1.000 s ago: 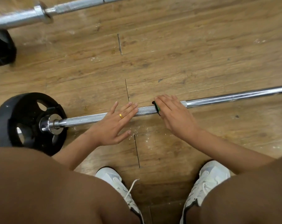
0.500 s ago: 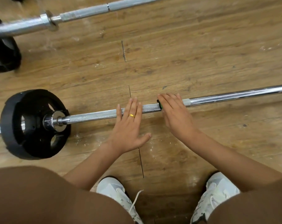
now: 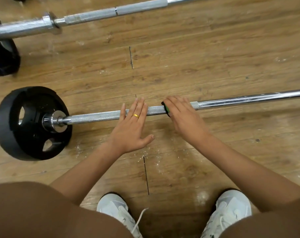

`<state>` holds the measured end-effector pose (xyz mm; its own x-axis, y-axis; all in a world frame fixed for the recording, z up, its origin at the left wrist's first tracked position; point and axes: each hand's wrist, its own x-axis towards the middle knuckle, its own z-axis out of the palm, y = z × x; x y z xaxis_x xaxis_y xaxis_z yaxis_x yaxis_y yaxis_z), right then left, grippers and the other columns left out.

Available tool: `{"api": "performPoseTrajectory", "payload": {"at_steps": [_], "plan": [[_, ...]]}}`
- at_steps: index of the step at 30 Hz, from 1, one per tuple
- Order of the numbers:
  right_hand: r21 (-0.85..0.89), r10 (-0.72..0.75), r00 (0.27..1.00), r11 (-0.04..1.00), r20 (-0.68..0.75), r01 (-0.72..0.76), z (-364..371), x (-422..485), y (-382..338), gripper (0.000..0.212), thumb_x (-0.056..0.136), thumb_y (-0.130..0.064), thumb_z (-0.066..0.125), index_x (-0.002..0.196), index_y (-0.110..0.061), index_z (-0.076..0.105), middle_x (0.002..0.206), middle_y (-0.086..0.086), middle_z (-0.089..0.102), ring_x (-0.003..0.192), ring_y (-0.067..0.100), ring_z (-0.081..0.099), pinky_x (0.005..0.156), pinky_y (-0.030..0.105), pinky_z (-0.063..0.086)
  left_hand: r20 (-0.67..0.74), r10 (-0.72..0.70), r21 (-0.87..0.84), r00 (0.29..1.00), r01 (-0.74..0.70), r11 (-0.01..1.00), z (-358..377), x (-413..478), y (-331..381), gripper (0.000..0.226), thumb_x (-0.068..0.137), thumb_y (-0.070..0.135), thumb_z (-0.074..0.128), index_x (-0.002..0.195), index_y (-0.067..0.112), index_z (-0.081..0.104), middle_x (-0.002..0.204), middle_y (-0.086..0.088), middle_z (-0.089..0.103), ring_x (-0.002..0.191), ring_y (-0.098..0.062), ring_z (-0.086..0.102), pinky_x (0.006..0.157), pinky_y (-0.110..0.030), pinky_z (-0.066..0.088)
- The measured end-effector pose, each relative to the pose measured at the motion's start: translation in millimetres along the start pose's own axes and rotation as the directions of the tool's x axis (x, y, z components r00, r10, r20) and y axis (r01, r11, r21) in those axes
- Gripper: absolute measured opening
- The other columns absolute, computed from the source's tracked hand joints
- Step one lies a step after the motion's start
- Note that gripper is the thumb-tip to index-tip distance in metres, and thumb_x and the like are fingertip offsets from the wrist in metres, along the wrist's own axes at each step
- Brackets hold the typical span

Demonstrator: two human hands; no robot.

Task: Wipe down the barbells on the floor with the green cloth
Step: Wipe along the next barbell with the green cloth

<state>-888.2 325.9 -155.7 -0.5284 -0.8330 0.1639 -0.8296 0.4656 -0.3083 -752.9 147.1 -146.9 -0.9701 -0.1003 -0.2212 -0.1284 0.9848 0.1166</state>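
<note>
The near barbell [image 3: 101, 116] runs left-right; the right hand [image 3: 183, 114] presses the green cloth [image 3: 166, 109] onto it, the left hand [image 3: 132, 127] lying flat and open beside.

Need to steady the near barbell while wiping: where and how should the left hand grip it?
Grip the near chrome barbell on its rough knurled stretch between the black weight plate and the green cloth, coming from above. The shaft lies flat, raised off the wooden floor by the plate, so fingers can likely wrap under. The left hand lies flat there.

Gym, barbells [image 3: 97, 115], weight plate [image 3: 30, 122], wooden floor [image 3: 197, 57]
</note>
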Motion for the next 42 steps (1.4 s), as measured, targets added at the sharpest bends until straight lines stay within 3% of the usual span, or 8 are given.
{"api": "performPoseTrajectory", "payload": {"at_steps": [5, 12, 15, 19, 24, 30, 37, 42], "plan": [[0.029, 0.154, 0.987, 0.988, -0.041, -0.153, -4.5, -0.6, 16.6, 0.05, 0.092, 0.004, 0.055, 0.14, -0.003, 0.048, 0.142, 0.015, 0.051, 0.139, 0.034, 0.04, 0.12, 0.049, 0.019, -0.044, -0.017, -0.01, 0.999, 0.017, 1.0, 0.4, 5.0, 0.9, 0.106, 0.089, 0.069, 0.039, 0.16, 0.004, -0.005, 0.168, -0.013, -0.016, 0.154, -0.025, -0.02, 0.122, -0.049, -0.014], [-0.071, 0.005, 1.0, 0.997, 0.014, -0.004, -4.3, 9.0, 20.6, 0.062, 0.09, 0.008, 0.054, 0.149, -0.002, 0.039, 0.152, 0.016, 0.044, 0.144, 0.034, 0.035, 0.122, 0.043, 0.013, -0.038, -0.044, -0.015, 0.998, 0.043, 0.999, 2.0, 11.9, 1.1, 0.107, 0.091, 0.066, 0.046, 0.159, 0.005, -0.009, 0.167, -0.013, -0.019, 0.153, -0.024, -0.022, 0.125, -0.051, -0.006], [-0.028, 0.097, 0.995, 0.995, -0.006, -0.097, -8.8, 11.4, 40.5, 0.056, 0.094, 0.005, 0.049, 0.149, 0.0, 0.039, 0.15, 0.019, 0.044, 0.143, 0.035, 0.035, 0.122, 0.038, 0.007, -0.02, -0.032, -0.074, 0.999, 0.031, 0.997, -5.0, 17.8, -6.0, 0.105, 0.091, 0.064, 0.049, 0.16, 0.007, -0.007, 0.168, -0.01, -0.015, 0.154, -0.021, -0.019, 0.124, -0.047, -0.008], [-0.025, 0.165, 0.986, 0.986, -0.013, -0.166, -3.9, 25.6, 28.0, 0.052, 0.093, 0.008, 0.05, 0.145, 0.005, 0.041, 0.145, 0.024, 0.046, 0.139, 0.041, 0.037, 0.121, 0.05, 0.016, -0.009, -0.048, -0.08, 0.999, 0.047, 0.996, -10.9, 28.3, -8.6, 0.105, 0.091, 0.065, 0.049, 0.161, 0.007, -0.005, 0.168, -0.01, -0.015, 0.155, -0.021, -0.017, 0.124, -0.047, -0.011], [-0.143, -0.05, 0.993, 0.988, 0.102, 0.065, -11.6, 44.1, 38.1, 0.063, 0.087, 0.01, 0.048, 0.148, 0.003, 0.036, 0.149, 0.021, 0.041, 0.139, 0.038, 0.037, 0.123, 0.047, 0.014, -0.025, -0.022, -0.118, 0.999, 0.019, 0.993, -14.0, 39.7, -20.7, 0.106, 0.09, 0.064, 0.054, 0.161, 0.01, -0.004, 0.17, -0.008, -0.007, 0.156, -0.021, -0.008, 0.123, -0.046, -0.006], [-0.109, 0.094, 0.994, 0.99, 0.05, -0.088, -13.8, 47.1, 58.9, 0.061, 0.087, 0.012, 0.052, 0.146, 0.001, 0.04, 0.145, 0.019, 0.044, 0.134, 0.036, 0.04, 0.122, 0.047, 0.013, -0.042, 0.006, -0.087, 0.999, -0.01, 0.996, -13.5, 53.2, -35.0, 0.106, 0.09, 0.062, 0.056, 0.161, 0.009, -0.003, 0.17, -0.01, 0.002, 0.156, -0.023, -0.004, 0.122, -0.043, -0.009], [-0.058, -0.009, 0.997, 0.998, 0.073, 0.014, -11.7, 62.0, 58.5, 0.054, 0.096, -0.002, 0.054, 0.148, 0.0, 0.038, 0.147, 0.017, 0.045, 0.137, 0.034, 0.04, 0.122, 0.043, 0.015, -0.048, -0.014, -0.096, 0.999, 0.01, 0.995, -16.7, 65.5, -39.8, 0.103, 0.091, 0.058, 0.057, 0.161, 0.01, -0.001, 0.169, -0.009, 0.004, 0.156, -0.024, -0.001, 0.123, -0.044, -0.007], [-0.002, 0.074, 0.993, 0.997, 0.095, -0.074, -20.9, 68.7, 75.9, 0.051, 0.1, -0.006, 0.05, 0.148, 0.001, 0.038, 0.148, 0.02, 0.044, 0.138, 0.036, 0.039, 0.122, 0.044, 0.014, -0.095, -0.026, -0.011, 0.995, 0.025, 1.0, -16.1, 63.6, -43.0, 0.099, 0.092, 0.056, 0.055, 0.162, 0.011, 0.001, 0.17, -0.007, 0.007, 0.156, -0.025, 0.004, 0.125, -0.047, 0.005]]}}
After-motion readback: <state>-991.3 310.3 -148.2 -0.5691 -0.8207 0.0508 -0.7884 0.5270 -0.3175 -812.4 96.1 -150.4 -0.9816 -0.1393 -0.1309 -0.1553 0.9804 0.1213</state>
